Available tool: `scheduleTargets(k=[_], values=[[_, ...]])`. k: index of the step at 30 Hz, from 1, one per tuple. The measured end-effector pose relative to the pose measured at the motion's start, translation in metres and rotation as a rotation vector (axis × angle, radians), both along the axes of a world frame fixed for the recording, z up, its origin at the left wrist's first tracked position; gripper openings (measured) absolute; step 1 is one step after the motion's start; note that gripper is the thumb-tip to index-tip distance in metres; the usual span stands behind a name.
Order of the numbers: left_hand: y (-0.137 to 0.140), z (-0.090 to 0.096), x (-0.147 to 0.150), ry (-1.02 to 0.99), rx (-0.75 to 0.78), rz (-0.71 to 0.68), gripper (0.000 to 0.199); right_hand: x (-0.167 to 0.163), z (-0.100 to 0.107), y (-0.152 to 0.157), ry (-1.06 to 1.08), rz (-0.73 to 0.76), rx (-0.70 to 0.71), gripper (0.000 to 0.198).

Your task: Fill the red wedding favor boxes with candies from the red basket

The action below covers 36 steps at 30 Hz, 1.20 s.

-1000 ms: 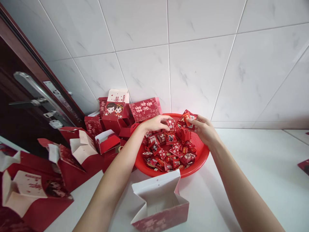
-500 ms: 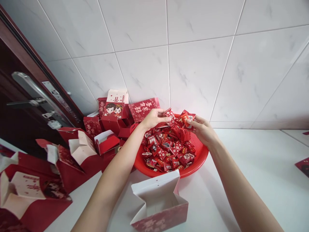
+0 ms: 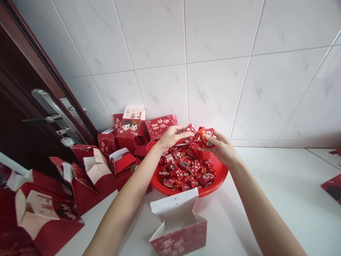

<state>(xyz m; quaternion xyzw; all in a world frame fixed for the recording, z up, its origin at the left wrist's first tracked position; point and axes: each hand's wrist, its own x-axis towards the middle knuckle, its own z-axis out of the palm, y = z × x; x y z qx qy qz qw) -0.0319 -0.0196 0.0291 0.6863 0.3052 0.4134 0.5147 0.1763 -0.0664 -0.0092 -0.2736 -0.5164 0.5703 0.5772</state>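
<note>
My left hand pinches a red polka-dot wrapped candy above the far side of a red plastic basket. Opposite it, my right hand is closed around several red wrapped candies, their printed wrappers showing between thumb and fingers. A heap of similar candies lies in the basket beneath both hands. Nearer to me stands an upright red paper box, its top flaps open and its pale inside showing no candy in the visible part.
Several red paper boxes, many with raised flaps, crowd the left side beside a dark door with a metal handle. White tiles rise behind the basket. At the right edge lies another red box on the white surface.
The view has tilted up slightly. Both hands remain over the basket holding candies; the right hand has turned a little and drawn slightly inward, toward the left hand.
</note>
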Motion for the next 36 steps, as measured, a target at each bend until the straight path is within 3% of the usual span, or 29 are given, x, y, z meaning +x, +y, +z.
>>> scheduleTargets(k=[8, 17, 26, 32, 36], values=[[-0.069, 0.017, -0.019, -0.146, 0.133, 0.207, 0.027, -0.013, 0.036, -0.041, -0.151, 0.016, 0.200, 0.028], [-0.107, 0.018, -0.031, -0.158, 0.165, 0.327, 0.039, -0.021, 0.061, -0.078, -0.177, 0.053, 0.217, 0.025], [-0.136, 0.017, -0.041, 0.040, 0.272, 0.444, 0.054, -0.020, 0.067, -0.084, -0.240, 0.113, 0.245, 0.024], [-0.174, 0.011, -0.051, 0.408, 0.523, 0.415, 0.018, 0.006, 0.073, -0.090, -0.374, 0.090, 0.298, 0.024], [-0.207, 0.000, -0.055, 0.606, 0.521, 0.367, 0.022, 0.018, 0.080, -0.100, -0.446, 0.104, 0.361, 0.021]])
